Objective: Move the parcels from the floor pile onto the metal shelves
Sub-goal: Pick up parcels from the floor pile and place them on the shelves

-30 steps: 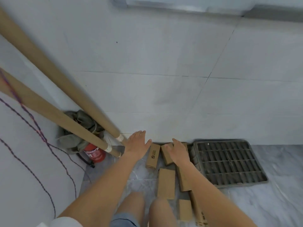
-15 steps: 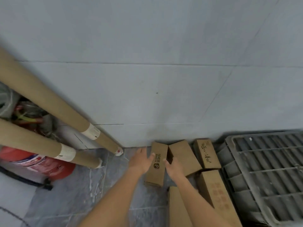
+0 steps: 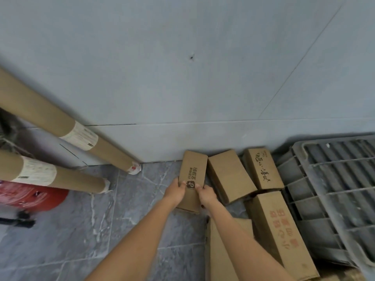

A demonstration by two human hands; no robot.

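Note:
A long brown cardboard parcel (image 3: 193, 173) with black print lies on the floor against the wall. My left hand (image 3: 176, 191) grips its left side and my right hand (image 3: 205, 194) grips its right side, both near its closer end. Several more brown parcels lie to the right: a plain one (image 3: 230, 175), one with black script (image 3: 262, 169), one with red print (image 3: 282, 232) and one under my right forearm (image 3: 220, 258). No metal shelves are in view.
Two long cardboard tubes (image 3: 60, 126) lean from the left down to the floor. A red fire extinguisher (image 3: 30, 196) lies at the left edge. A grey plastic pallet (image 3: 332, 191) stands at the right. The grey wall (image 3: 182, 78) rises just behind the parcels.
The camera has come lower and closer to the parcels. Both hands have gone from reaching over the pile to closing on the two sides of the printed parcel.

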